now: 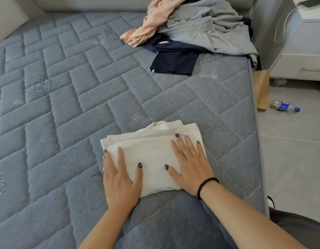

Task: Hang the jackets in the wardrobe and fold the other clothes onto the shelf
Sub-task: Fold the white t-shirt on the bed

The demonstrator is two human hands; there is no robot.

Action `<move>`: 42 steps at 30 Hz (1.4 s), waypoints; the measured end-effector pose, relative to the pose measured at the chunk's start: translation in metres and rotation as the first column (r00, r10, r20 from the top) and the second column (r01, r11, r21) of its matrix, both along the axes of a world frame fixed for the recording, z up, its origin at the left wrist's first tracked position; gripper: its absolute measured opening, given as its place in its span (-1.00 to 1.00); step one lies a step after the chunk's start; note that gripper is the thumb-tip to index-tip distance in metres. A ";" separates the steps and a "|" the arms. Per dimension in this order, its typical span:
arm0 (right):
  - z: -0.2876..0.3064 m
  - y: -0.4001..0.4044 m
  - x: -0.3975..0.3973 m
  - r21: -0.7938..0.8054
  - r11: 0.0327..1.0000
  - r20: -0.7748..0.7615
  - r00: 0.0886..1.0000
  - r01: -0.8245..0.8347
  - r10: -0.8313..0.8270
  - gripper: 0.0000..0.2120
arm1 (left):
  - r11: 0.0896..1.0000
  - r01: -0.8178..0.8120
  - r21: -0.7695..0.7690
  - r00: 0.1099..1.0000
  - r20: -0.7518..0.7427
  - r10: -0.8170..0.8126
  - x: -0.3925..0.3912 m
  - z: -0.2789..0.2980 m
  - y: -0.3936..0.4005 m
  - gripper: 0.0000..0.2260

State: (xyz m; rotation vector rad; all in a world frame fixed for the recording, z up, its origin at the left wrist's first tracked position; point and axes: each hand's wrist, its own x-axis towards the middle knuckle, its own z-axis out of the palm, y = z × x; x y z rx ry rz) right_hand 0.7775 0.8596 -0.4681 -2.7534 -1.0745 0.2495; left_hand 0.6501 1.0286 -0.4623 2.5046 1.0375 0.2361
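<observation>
Both bare forearms reach forward from the bottom edge, converging a little. The left hand (119,178) lies flat, palm down, fingers straight and slightly spread, thumb angled out to the right. The right hand (189,164) lies flat too, fingers fanned forward, thumb pointing toward the left one. A dark bead bracelet (206,186) circles the right wrist.

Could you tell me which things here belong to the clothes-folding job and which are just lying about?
Job: folded white garment under left hand and right hand; peach garment; grey garment; navy garment.
Lying about: plastic bottle; paper bag; nightstand.
</observation>
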 end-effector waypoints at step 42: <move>0.017 -0.055 0.073 0.127 0.377 -0.975 0.185 0.918 -0.123 -0.53 | 0.746 -0.114 -0.656 0.992 -0.034 0.121 0.100 0.028 0.068 -0.57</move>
